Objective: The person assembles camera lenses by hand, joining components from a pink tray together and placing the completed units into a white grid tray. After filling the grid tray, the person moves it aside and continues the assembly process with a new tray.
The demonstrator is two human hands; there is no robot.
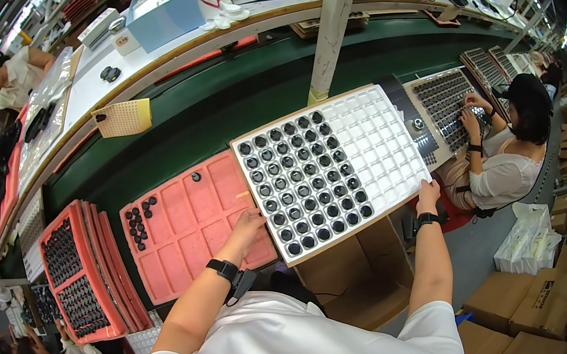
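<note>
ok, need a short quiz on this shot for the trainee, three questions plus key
1. Multiple choice: which part of the white tray has unfilled cells?
A) left
B) right
C) none

2. True or false: the pink tray, left of the white tray, has some compartments without black parts.

3. Open: where on the white tray is each of the wearer's hands?

Key:
1: B.
2: True.
3: The left hand is at its left edge; the right hand is at its near right corner.
</note>
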